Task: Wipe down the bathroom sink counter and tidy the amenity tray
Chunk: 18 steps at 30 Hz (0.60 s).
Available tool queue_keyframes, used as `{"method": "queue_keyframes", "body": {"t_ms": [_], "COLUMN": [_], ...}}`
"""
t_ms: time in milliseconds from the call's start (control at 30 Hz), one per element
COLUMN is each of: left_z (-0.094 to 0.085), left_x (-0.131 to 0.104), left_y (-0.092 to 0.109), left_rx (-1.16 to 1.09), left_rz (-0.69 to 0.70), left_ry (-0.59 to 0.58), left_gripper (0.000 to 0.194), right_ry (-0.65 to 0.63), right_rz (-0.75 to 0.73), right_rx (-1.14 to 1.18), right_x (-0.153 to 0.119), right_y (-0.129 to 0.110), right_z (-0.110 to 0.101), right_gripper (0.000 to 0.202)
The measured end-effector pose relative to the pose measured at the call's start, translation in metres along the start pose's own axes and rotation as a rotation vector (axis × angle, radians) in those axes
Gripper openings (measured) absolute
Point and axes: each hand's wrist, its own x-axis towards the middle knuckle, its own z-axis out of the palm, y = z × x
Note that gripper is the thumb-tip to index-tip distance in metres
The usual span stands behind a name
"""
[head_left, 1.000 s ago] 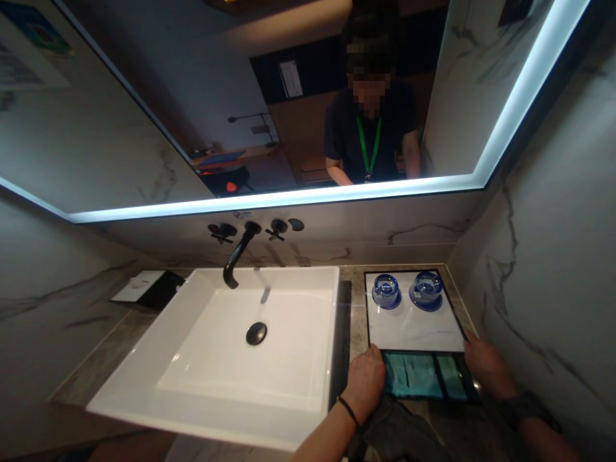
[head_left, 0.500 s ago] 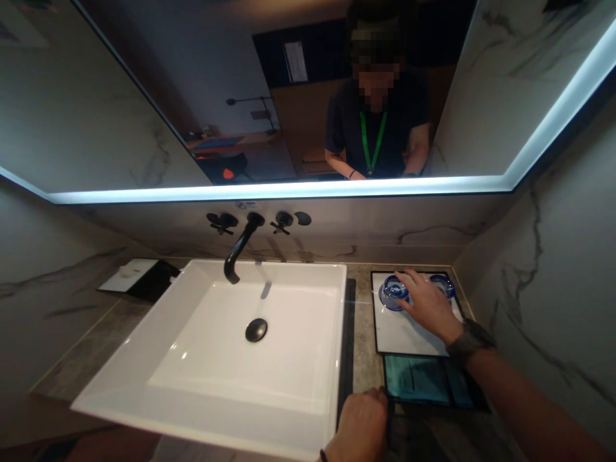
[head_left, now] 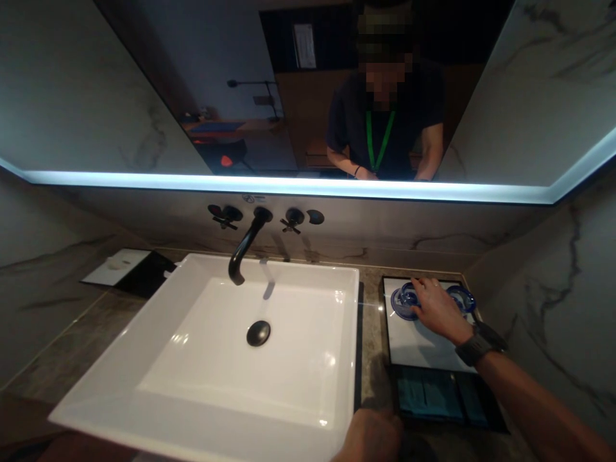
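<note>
My right hand point(head_left: 440, 309) reaches over the white tray point(head_left: 409, 350) at the right, its fingertips on a blue-rimmed glass point(head_left: 405, 300) that stands on the tray's left part. A second blue-rimmed glass point(head_left: 462, 299) is at the tray's back right, partly behind that hand. Low in the picture, my left hand point(head_left: 373, 436) is by the front right corner of the white sink point(head_left: 187, 417); its fingers are dark and blurred, and whether they hold anything cannot be made out.
A black tap point(head_left: 246, 247) and handles come out of the wall behind the sink. Teal packets point(head_left: 428, 394) lie in a dark holder in front of the tray. A small white and black tray point(head_left: 115, 266) sits at the left. A lit mirror shows a person.
The camera view has shifted, with the tray and sink appearing slightly lower and wider. My right hand stays at the left glass. My left hand appears slightly lower.
</note>
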Motion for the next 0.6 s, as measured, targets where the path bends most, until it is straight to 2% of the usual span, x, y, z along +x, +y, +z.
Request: {"method": "queue_keyframes", "body": {"t_ms": [167, 400, 500, 600], "left_z": [0.004, -0.01, -0.014, -0.011], "left_x": [0.002, -0.001, -0.002, -0.001], "left_y": [-0.009, -0.008, -0.006, -0.008], "left_rx": [-0.002, 0.028, 0.034, 0.04], "left_rz": [0.073, 0.107, 0.132, 0.16], "left_ry": [0.103, -0.031, -0.031, 0.026], "left_gripper": [0.028, 0.033, 0.032, 0.031], "right_ry": [-0.024, -0.033, -0.037, -0.04], "right_rz": [0.027, 0.09, 0.092, 0.085], "right_rx": [0.015, -0.014, -0.02, -0.022], "right_x": [-0.001, -0.003, -0.002, -0.002], "right_y": [0.0, -0.003, -0.004, -0.002], "right_z": [-0.005, -0.004, -0.004, -0.005], "right_gripper": [0.062, 0.063, 0.057, 0.057]}}
